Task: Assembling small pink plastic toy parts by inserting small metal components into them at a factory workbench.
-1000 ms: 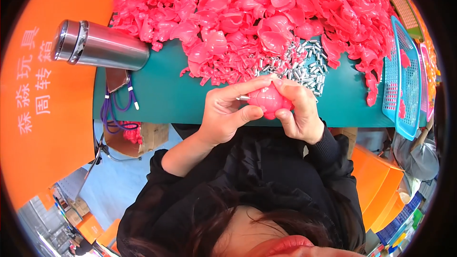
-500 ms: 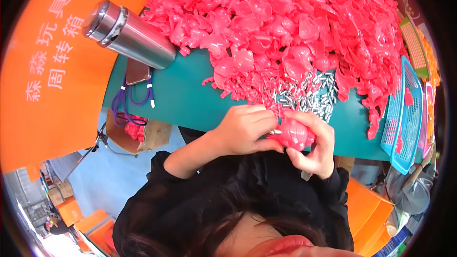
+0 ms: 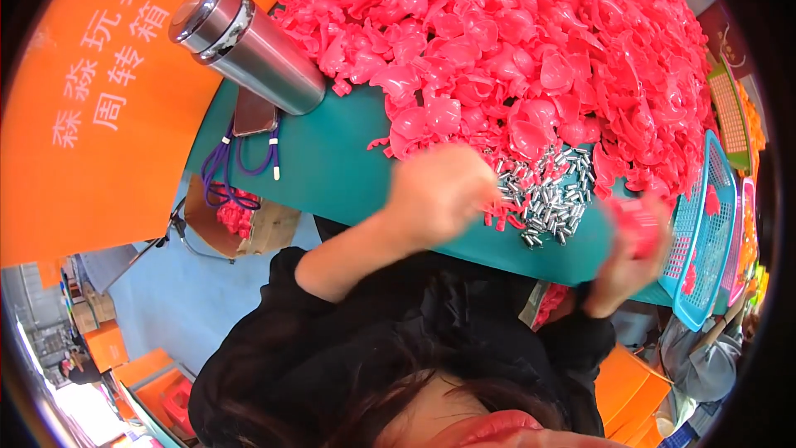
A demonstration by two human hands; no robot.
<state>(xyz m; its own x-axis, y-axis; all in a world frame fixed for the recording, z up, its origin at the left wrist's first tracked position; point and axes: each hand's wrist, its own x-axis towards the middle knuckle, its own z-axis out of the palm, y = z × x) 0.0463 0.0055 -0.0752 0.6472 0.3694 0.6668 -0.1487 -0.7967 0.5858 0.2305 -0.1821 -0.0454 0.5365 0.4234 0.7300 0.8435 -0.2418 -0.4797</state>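
My left hand [image 3: 438, 192] hovers over the near edge of the pile, blurred, its fingers curled in beside the small pink plastic pieces [image 3: 500, 217]; what they hold, if anything, is hidden. Off to the right, my right hand [image 3: 620, 272] is closed round a glossy pink plastic part [image 3: 637, 228], smeared by motion. Between the hands lies a heap of small silvery metal cylinders [image 3: 554, 206] on the green tabletop [image 3: 340, 182]. Behind it rises a large pile of pink plastic shell pieces [image 3: 514, 41].
A steel flask [image 3: 269, 62] lies tilted in view at the left, next to a phone [image 3: 255, 112] with a purple cord [image 3: 217, 168]. A big orange box [image 3: 91, 174] stands beyond it. Blue [image 3: 705, 241] and green [image 3: 728, 112] baskets line the right side. Below is a cardboard box [image 3: 269, 228].
My right hand has swung to the right with the pink part, away from my left hand. My left hand has risen a little and its fingers have left the part.
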